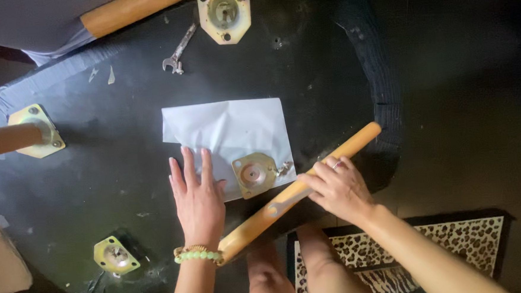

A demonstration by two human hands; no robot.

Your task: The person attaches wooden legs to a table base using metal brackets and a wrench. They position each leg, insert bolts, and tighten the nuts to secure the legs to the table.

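Black underside of an upturned seat [155, 170], brass mounting plates at its corners, a crumpled white paper sheet [236, 127] near the middle. Across the near edge, a loose wooden leg [309, 176], with the right hand [337, 187] closed over it and over a small flat wrench [287, 202] (ring on one finger). On the paper, left hand [197, 194] flat, fingers spread, just beside a loose brass plate [253, 175] and screws [284, 168]; farther off, an adjustable wrench [178, 51].

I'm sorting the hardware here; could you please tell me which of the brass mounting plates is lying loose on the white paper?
The plate between the two hands, resting on the white paper; the other three sit directly on the black underside.
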